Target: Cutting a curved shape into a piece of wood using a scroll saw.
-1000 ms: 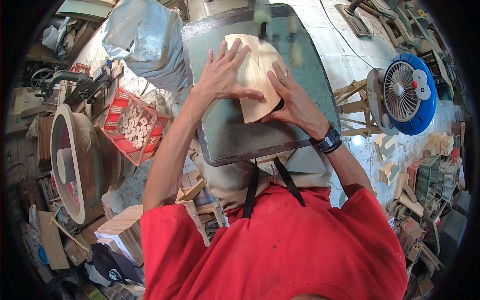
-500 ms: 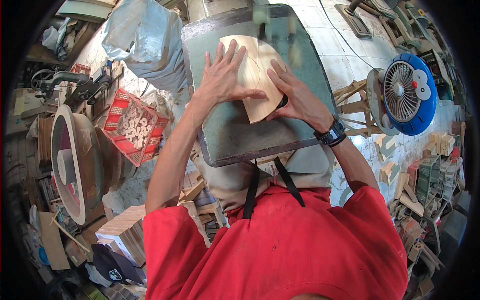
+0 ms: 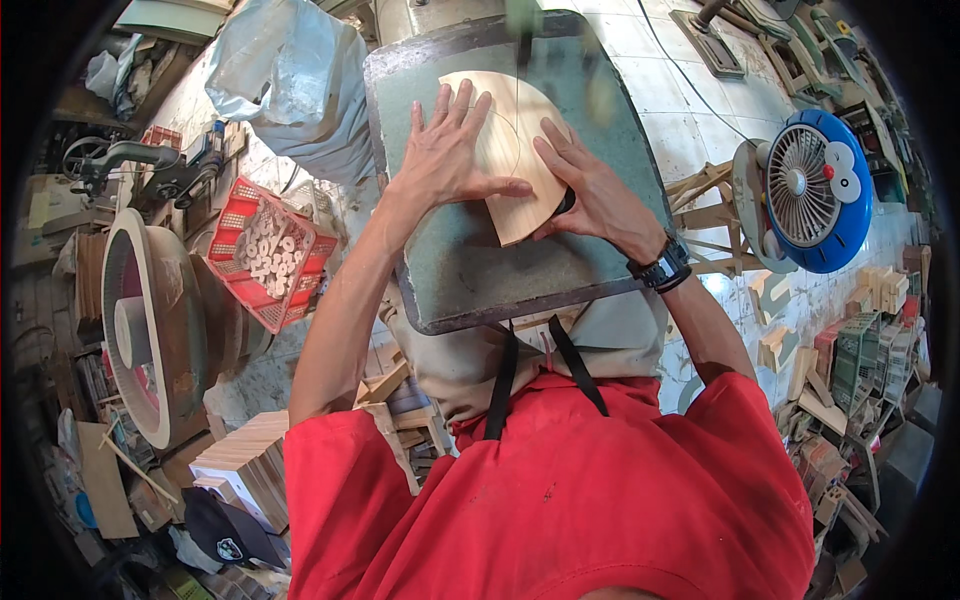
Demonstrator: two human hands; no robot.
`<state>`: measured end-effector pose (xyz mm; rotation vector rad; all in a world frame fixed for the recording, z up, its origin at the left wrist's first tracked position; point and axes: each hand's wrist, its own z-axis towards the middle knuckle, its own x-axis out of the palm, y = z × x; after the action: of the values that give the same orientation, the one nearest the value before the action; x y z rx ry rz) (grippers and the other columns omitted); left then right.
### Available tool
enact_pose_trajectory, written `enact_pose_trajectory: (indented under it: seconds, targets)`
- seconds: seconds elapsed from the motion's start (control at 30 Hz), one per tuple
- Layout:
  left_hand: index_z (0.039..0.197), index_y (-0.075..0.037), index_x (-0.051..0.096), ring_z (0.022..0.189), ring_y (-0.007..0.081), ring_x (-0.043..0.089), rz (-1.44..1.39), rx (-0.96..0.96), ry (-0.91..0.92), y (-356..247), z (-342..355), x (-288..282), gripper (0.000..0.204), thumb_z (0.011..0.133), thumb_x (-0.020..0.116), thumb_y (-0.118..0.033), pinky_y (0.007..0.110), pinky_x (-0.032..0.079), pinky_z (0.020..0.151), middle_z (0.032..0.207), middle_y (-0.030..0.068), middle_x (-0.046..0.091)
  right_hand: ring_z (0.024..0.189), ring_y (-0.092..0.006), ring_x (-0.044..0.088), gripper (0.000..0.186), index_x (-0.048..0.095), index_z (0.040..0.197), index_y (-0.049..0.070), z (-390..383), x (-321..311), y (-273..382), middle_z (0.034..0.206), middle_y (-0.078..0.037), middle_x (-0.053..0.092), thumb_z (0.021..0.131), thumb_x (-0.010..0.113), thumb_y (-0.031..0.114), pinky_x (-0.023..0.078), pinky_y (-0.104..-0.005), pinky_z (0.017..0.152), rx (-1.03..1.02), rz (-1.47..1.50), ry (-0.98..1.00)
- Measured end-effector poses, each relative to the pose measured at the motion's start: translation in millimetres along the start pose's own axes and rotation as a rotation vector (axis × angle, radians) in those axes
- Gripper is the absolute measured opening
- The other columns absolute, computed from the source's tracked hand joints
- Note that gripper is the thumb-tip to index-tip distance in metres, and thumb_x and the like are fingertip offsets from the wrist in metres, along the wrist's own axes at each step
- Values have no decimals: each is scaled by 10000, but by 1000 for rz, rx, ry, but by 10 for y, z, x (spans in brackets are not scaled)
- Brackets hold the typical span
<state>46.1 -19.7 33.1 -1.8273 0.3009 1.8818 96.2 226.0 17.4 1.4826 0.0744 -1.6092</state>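
A pale wooden board (image 3: 545, 190) with a rounded outline and a thin curved line drawn on it lies flat on a grey-green machine table (image 3: 470, 275). My left hand (image 3: 450, 155) rests on its left part, fingers spread and thumb stretched across the wood. My right hand (image 3: 600, 195) grips the board's right edge, fingers on top and thumb at the near edge. Under that palm shows a small black patch that I cannot make out. A thin upright blade (image 3: 517, 78) meets the board's far part, below a blurred greenish machine part (image 3: 522, 25).
Left of the table are a red plastic basket (image 3: 232, 225) of small wooden pieces, a plastic-wrapped bundle (image 3: 290, 85) and a large round machine wheel (image 3: 135, 325). A blue fan (image 3: 820, 190) stands at the right. Stacked wood blocks (image 3: 245, 465) sit lower left.
The blurred machine parts above the board's far side show in a different position. Both hands and the board look almost unmoved.
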Motion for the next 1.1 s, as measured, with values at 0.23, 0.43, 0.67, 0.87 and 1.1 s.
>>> enact_pose_trajectory:
  seconds: [0.23, 0.43, 0.67, 0.87, 1.1]
  targets:
    - [1593, -156, 312, 1535, 446, 128, 46, 81, -60, 63, -9, 82, 1320, 572, 680, -907, 717, 108, 1179, 1661, 205, 199, 1432, -452, 368, 1150, 406, 1490, -15, 23, -2, -58, 1584, -250, 342, 575, 937, 437, 372, -459, 1168, -31, 20, -34]
    - [1589, -239, 337, 1542, 431, 95, -105, 400, 40, 342, 2, 10, 1243, 586, 710, -872, 713, 125, 1190, 1676, 100, 216, 1456, -430, 339, 1140, 408, 1494, 9, 24, -27, -158, 1590, -225, 344, 573, 939, 422, 384, -445, 1165, -37, 74, 10]
    - [1558, -264, 398, 1528, 442, 147, -195, 383, -30, 341, 23, 81, 1255, 522, 727, -892, 670, 203, 1202, 1665, 102, 243, 1409, -444, 390, 1133, 402, 1496, 11, 76, -54, -213, 1592, -216, 346, 576, 938, 399, 391, -445, 1153, -123, 38, -10]
    - [1545, -270, 422, 1515, 449, 193, -161, 351, -21, 316, 40, 18, 1240, 519, 722, -899, 618, 236, 1216, 1649, 111, 282, 1434, -462, 351, 1019, 432, 1488, 30, -1, -103, -125, 1585, -268, 323, 654, 912, 368, 368, -461, 1166, -33, -36, 20]
    - [1526, -269, 456, 1502, 463, 224, -144, 306, -8, 270, 2, -29, 1209, 524, 731, -887, 600, 251, 1215, 1635, 122, 313, 1403, -577, 315, 853, 451, 1481, 21, -376, 441, 704, 1624, -295, 202, 779, 844, 303, 323, -581, 1158, 163, -50, -162]
